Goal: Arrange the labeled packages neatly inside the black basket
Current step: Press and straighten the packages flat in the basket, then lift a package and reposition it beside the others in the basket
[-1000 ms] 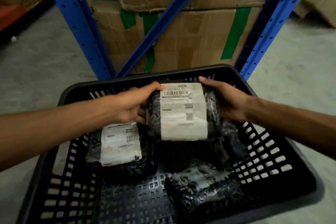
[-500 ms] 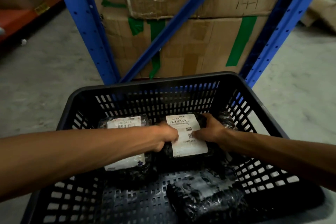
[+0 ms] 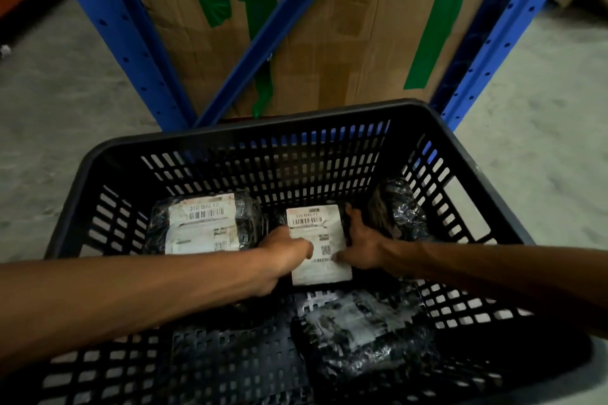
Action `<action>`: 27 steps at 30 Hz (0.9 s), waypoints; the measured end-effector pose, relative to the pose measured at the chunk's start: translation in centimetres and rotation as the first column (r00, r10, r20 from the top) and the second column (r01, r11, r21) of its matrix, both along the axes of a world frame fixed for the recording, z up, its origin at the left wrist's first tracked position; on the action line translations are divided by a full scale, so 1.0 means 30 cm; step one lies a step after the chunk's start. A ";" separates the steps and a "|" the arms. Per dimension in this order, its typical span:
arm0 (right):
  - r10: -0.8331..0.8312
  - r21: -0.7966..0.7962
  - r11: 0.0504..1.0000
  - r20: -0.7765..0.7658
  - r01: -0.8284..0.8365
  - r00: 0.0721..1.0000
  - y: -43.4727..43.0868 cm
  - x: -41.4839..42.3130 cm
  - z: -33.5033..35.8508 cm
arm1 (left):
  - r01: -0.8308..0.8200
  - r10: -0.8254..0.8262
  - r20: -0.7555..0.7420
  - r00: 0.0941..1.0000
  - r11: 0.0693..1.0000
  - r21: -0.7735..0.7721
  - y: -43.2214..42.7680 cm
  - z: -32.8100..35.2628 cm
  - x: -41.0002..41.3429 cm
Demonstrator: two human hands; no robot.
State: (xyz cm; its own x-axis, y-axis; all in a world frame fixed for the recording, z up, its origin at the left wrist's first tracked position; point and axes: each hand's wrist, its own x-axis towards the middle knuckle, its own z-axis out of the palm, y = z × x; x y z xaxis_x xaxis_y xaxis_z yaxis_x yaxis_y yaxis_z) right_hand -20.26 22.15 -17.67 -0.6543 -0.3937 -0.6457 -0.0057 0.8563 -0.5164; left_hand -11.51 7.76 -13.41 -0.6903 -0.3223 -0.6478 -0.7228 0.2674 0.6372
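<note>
Both hands, left hand (image 3: 285, 248) and right hand (image 3: 359, 244), gripped the middle package (image 3: 317, 245); it wanted pressing flat, squared beside the package (image 3: 202, 223) left of them.

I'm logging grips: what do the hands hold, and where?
Both hands, left hand and right hand, grip the middle labeled package by its left and right sides, low in the basket.

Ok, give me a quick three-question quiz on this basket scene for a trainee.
1. True or false: both hands are on the middle package.
2. How many packages in the black basket show a white label facing up?
3. Where does the package with no visible label sit? A) at the right wall B) outside the basket

Key:
1. True: left hand and right hand flank its label.
2. Three: left package, middle one, near package.
3. A
</note>
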 end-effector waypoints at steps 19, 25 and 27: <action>0.914 0.318 0.355 0.077 -0.879 0.397 0.253 0.150 0.312 | 0.861 -0.921 0.067 0.383 0.329 -0.388 0.099 0.057 0.280; 0.550 -0.154 0.835 0.260 -0.529 0.794 0.310 -0.010 0.491 | 0.687 -0.658 -0.205 0.725 0.713 0.141 -0.075 0.155 0.227; 0.273 -0.317 0.936 0.377 -0.153 0.885 0.324 -0.075 0.553 | 0.455 -0.391 -0.246 0.887 0.833 0.314 -0.134 0.209 0.201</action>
